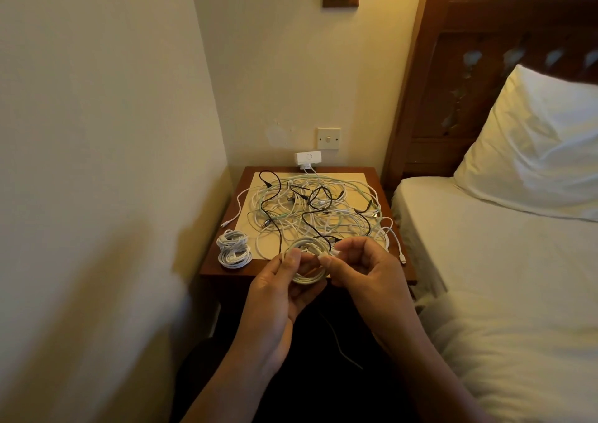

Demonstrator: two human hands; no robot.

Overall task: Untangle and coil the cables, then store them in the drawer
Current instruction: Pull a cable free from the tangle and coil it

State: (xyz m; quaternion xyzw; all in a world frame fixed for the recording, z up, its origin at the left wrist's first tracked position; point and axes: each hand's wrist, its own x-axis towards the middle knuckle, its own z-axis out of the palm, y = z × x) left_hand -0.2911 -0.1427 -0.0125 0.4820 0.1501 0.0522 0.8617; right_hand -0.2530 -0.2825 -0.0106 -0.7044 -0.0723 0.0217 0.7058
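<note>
Gripping a small round coil of white cable (309,265) just above the near edge of the small brown wooden bedside table (372,176), the left hand (275,296) is clenching the coil's left side between thumb and fingers. The right hand (365,268) is pinching the coil's white plug end (323,256) at the top right of the loop, thumb pressing it against the fingers.

Behind the hands, a large tangled heap of white and black cables (310,209) is sprawling over the pale square mat (349,179) that is covering most of the tabletop, with loose strands trailing past the mat toward the left and right edges. One white plug (403,259) is hanging off near the right front corner. Two finished bundles of coiled white cable (233,249) are sitting at the front left corner, touching each other. A white box-shaped adapter (308,157) is standing at the back edge against the wall, below a cream wall switch (328,138).

A wooden bed with white sheets (485,244) and a white pillow (534,144) is pressing close along the table's right side, and a plain wall is closing in on the left. A thin dark cord (339,341) is dangling below the hands. Any drawer is hidden from view.
</note>
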